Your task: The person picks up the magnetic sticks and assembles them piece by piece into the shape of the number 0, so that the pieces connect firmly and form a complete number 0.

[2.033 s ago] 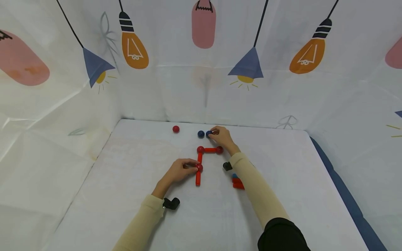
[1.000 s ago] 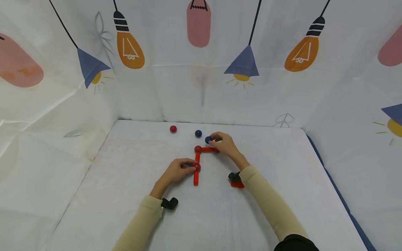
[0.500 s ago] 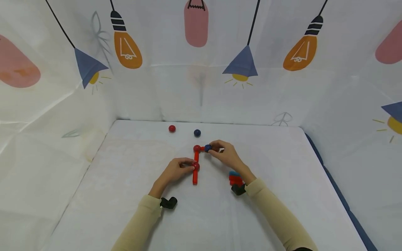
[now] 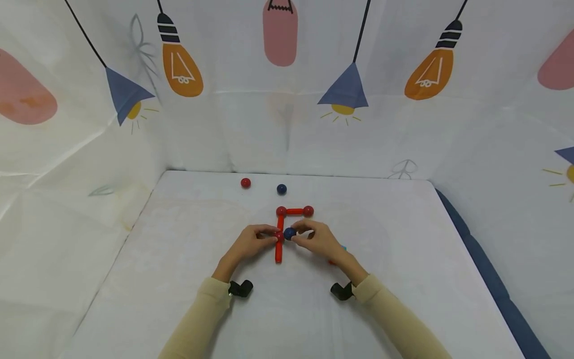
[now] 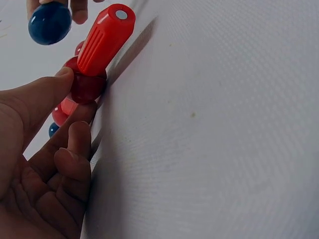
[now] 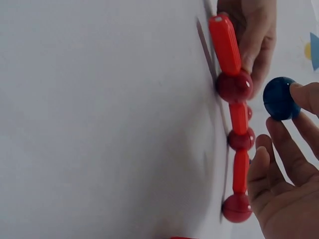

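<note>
My left hand (image 4: pixel 252 244) pinches the middle red ball (image 5: pixel 88 87) of a figure made from red magnetic rods and red balls. A red rod (image 4: pixel 279 253) runs from this ball toward me, and another leads away to a corner red ball (image 4: pixel 281 211). From that corner, a rod (image 4: pixel 294 211) extends right to an end red ball (image 4: pixel 308 211). My right hand (image 4: pixel 320 240) pinches a dark blue ball (image 6: pixel 280 98) between thumb and fingertips, just right of the middle red ball. Both wrist views show a gap between the blue ball and the figure.
A loose red ball (image 4: pixel 245 183) and a second blue ball (image 4: pixel 281 189) lie near the table's back edge. Red rods (image 4: pixel 332 263) and a light blue piece (image 4: pixel 344 248) are mostly covered by my right wrist. Printed white cloth (image 4: pixel 287 134) hangs behind the white table (image 4: pixel 197 214).
My right hand has brought the blue ball from the back of the table toward me, across the upper rod, to beside the middle red ball. My left hand keeps its hold.
</note>
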{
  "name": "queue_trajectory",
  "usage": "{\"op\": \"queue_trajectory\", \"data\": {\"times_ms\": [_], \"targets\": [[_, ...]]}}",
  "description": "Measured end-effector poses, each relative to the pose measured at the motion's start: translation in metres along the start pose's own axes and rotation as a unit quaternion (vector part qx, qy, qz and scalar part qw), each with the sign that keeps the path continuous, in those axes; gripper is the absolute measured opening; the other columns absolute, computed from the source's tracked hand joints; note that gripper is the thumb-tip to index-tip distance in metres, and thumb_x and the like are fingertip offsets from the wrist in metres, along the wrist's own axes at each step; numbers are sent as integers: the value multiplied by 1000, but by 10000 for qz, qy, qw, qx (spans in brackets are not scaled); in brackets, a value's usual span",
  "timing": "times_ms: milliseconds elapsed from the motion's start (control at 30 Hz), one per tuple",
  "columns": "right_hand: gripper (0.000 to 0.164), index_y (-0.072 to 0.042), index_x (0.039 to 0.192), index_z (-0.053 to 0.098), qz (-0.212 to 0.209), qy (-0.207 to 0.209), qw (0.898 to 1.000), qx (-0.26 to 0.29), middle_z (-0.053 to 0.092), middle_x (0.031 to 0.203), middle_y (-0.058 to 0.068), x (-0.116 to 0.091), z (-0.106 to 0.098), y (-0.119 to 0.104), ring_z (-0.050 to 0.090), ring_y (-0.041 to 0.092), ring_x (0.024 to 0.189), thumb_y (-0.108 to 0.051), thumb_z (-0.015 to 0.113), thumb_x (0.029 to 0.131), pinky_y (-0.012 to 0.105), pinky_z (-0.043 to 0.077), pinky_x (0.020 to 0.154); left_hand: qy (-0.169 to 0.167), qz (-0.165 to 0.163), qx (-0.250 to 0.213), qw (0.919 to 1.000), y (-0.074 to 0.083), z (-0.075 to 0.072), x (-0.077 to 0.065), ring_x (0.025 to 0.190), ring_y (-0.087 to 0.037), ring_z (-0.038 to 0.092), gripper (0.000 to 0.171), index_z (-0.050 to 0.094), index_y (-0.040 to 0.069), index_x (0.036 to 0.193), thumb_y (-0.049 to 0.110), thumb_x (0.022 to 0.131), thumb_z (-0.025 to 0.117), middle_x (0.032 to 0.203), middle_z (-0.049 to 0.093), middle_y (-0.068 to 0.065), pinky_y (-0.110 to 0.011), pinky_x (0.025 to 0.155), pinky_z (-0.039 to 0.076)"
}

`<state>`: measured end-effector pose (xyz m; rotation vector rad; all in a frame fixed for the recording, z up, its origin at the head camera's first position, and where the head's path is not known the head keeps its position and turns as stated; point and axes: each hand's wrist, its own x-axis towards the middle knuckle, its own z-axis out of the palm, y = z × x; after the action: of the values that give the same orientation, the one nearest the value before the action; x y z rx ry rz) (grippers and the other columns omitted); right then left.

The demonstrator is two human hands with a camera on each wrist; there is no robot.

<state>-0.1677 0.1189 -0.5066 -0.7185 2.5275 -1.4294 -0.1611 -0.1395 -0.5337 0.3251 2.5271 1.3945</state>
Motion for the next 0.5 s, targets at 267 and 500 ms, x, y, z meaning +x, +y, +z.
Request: {"op": "queue_trajectory", "data": {"times_ms": [267,500], "targets": [[27,-15,119,73,-308,-471,9984,81,75,111,-1,-16,13,-3,66,22,102,-21,76,94,26,55,79,17,19,61,10000,1,-2,1,94,-14,61,28,75,21,124,25,97,72,119,74,0,-30,83,51],[28,-15,119,73,-437,-772,9961,27,75,114,-1,-25,20,-2,67,20,100,-21,78,93,26,55,77,19,38,38,10000,2,0,1,94,-14,61,28,76,21,124,26,96,73,120,74,0,-30,83,51]]}}
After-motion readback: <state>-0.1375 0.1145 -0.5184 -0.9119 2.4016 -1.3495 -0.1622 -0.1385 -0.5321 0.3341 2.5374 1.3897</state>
